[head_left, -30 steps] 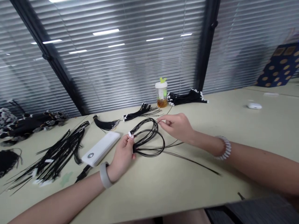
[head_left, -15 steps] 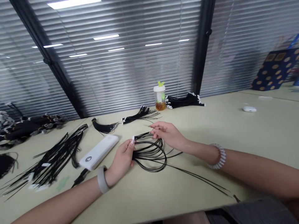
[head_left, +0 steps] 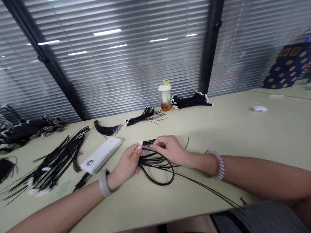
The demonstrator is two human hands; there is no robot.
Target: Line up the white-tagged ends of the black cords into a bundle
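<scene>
Cream tabletop [head_left: 230, 129] just right of a white power bank [head_left: 100, 155] carries a looped bundle of black cords [head_left: 157, 165], pinched narrowly by the left hand [head_left: 127, 163] to keep its tagged end gathered, while neighbouring strands are held by the right hand [head_left: 170, 149].

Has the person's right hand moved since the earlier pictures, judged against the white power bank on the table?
Yes: the right hand has moved left and toward the person, closer to the white power bank and to the left hand gripping the black cord bundle.
</scene>
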